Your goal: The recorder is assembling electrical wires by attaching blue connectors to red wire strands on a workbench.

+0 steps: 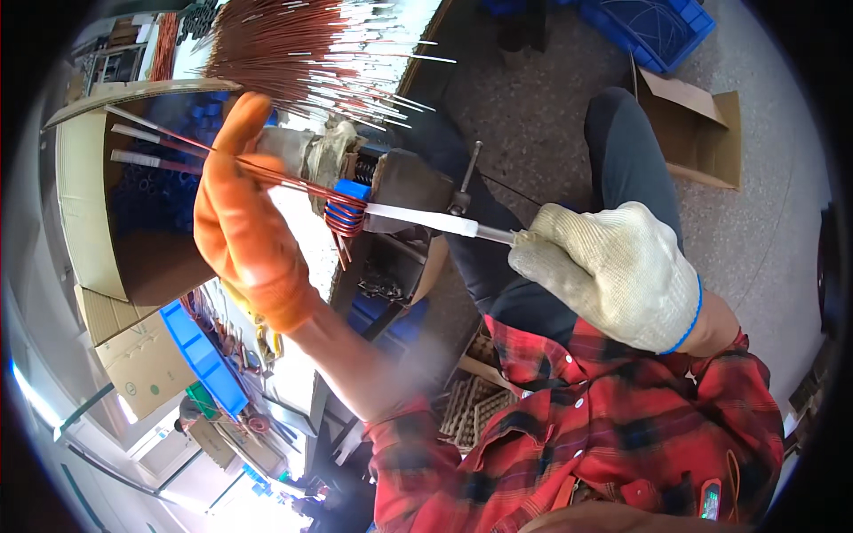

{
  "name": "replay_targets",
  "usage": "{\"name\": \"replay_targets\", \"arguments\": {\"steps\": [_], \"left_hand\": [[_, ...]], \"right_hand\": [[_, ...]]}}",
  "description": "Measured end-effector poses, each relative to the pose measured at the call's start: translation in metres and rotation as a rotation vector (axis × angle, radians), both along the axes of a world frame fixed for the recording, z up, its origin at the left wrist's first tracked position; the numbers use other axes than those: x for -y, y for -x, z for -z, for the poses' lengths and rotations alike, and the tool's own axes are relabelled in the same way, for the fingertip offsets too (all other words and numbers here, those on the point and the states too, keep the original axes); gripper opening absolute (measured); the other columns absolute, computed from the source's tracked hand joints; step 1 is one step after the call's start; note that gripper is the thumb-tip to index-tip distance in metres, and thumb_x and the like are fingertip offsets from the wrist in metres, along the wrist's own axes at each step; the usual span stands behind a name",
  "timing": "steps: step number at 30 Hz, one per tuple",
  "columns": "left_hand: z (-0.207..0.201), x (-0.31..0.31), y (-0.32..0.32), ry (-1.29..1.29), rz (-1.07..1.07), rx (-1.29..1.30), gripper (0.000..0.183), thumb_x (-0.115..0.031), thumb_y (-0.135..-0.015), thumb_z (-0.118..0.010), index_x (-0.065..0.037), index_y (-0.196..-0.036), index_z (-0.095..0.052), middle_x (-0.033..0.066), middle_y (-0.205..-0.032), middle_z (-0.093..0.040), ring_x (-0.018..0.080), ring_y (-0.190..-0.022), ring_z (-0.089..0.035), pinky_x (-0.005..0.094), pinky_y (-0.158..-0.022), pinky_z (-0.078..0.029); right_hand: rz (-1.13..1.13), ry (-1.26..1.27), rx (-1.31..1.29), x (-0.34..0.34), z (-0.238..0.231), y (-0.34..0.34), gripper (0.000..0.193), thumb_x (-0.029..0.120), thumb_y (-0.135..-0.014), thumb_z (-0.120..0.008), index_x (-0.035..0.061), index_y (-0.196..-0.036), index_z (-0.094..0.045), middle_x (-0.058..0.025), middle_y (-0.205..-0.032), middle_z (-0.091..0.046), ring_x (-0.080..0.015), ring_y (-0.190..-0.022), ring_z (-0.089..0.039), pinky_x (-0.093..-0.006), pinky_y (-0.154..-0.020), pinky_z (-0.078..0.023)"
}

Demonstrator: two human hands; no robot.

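My left hand (249, 222), in an orange rubber glove, is closed around a few reddish-brown wires (298, 184) whose pale ends stick out beyond it. These wires run to a blue bobbin (353, 189) and are wound round it in several turns, with short ends hanging below. The bobbin sits against a clamp (409, 188) with a T-shaped screw handle (466, 178), at the bench edge. My right hand (613, 266), in a white knit glove, grips a metal rod (494, 234) with a white flat tip (426, 218). That tip reaches the side of the winding.
A big bundle of similar wires (275, 53) lies on the bench at the top. An open cardboard box (89, 204) with blue parts stands at the left, near a blue tray (200, 355). Another cardboard box (724, 142) and a blue crate (653, 35) are on the floor.
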State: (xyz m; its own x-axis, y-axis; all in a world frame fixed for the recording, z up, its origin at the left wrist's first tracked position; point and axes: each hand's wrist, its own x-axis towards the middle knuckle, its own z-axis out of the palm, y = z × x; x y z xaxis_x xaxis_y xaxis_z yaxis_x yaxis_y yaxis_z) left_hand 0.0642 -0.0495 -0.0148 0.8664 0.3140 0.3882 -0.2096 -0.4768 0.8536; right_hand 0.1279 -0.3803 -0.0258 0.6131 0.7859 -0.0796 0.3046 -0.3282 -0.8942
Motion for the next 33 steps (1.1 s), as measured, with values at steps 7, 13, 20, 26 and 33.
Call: {"name": "replay_targets", "arguments": {"steps": [7,13,20,26,33], "left_hand": [[-0.020,0.048,0.003,0.021,-0.445,0.045,0.043,-0.032,-0.117,-0.063,0.007,-0.127,-0.078,0.0086,-0.116,-0.078,0.0168,-0.108,-0.068,0.0314,-0.102,-0.051],[0.005,0.061,0.001,0.076,-0.571,0.078,0.046,-0.038,-0.117,-0.063,0.005,-0.123,-0.078,0.0073,-0.117,-0.077,0.0159,-0.107,-0.066,0.0327,-0.102,-0.051],[0.009,0.048,0.025,0.238,-0.614,0.220,0.058,-0.044,-0.120,-0.050,0.006,-0.143,-0.068,0.0204,-0.139,-0.072,0.0310,-0.135,-0.067,0.0425,-0.118,-0.052],[-0.045,0.083,-0.013,-0.203,-0.536,-0.093,0.042,-0.031,-0.113,-0.069,0.006,-0.130,-0.078,0.0124,-0.125,-0.081,0.0199,-0.120,-0.072,0.0340,-0.114,-0.052],[-0.018,0.048,-0.021,-0.089,-0.412,0.061,0.036,-0.029,-0.113,-0.069,0.003,-0.126,-0.082,0.0009,-0.115,-0.078,0.0080,-0.101,-0.062,0.0248,-0.094,-0.047]], "right_hand": [[-0.019,0.033,-0.025,0.005,0.011,-0.003,0.033,0.039,-0.109,-0.074,0.0077,-0.100,-0.077,-0.0184,-0.072,-0.072,-0.0393,-0.069,-0.075,-0.0488,-0.060,-0.059],[0.053,0.017,0.177,-0.001,0.007,0.001,0.024,0.029,-0.108,-0.077,0.0050,-0.103,-0.077,-0.0190,-0.074,-0.069,-0.0354,-0.064,-0.073,-0.0427,-0.060,-0.054],[-0.381,-0.096,-0.752,0.036,0.054,0.025,0.026,0.032,-0.109,-0.073,0.0066,-0.105,-0.077,-0.0098,-0.077,-0.072,-0.0265,-0.067,-0.071,-0.0380,-0.060,-0.055],[-0.027,0.272,-0.846,0.139,0.047,0.020,0.021,0.026,-0.107,-0.073,0.0053,-0.110,-0.076,-0.0036,-0.085,-0.074,-0.0178,-0.066,-0.070,-0.0326,-0.057,-0.054],[-0.161,-0.091,0.028,0.014,0.027,0.019,0.022,0.015,-0.099,-0.080,0.0049,-0.120,-0.081,-0.0158,-0.095,-0.075,-0.0318,-0.062,-0.072,-0.0432,-0.054,-0.055]]}}
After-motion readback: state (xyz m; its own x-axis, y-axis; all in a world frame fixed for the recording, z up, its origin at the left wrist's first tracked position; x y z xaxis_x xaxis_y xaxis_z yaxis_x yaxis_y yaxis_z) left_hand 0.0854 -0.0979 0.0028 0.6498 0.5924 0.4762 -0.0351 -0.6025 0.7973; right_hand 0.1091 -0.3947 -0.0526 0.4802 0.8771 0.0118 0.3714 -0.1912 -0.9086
